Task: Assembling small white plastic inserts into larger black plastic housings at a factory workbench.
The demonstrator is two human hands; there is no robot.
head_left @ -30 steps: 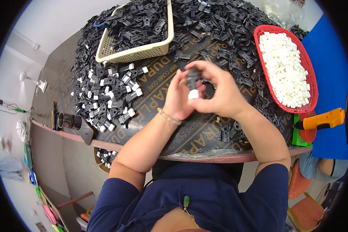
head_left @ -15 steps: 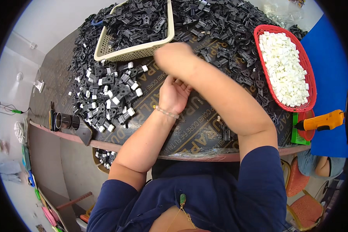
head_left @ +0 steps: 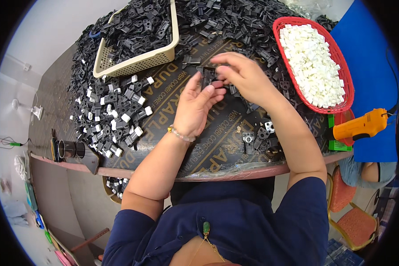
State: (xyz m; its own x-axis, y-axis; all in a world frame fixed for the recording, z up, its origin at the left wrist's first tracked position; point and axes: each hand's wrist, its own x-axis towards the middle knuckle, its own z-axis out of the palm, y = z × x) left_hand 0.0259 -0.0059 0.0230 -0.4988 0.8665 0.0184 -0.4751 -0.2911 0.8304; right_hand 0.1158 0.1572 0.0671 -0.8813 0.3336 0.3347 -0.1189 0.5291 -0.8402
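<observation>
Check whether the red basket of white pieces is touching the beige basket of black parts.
Apart. The head view shows the red basket at the table's right and the beige basket at upper left, with black parts and both hands between them.

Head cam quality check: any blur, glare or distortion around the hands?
Head view: strong fisheye, table edge bows and corners go black; even light, no glare; left hand and right hand sharp, little blur; black parts merge into dark mass.
</observation>
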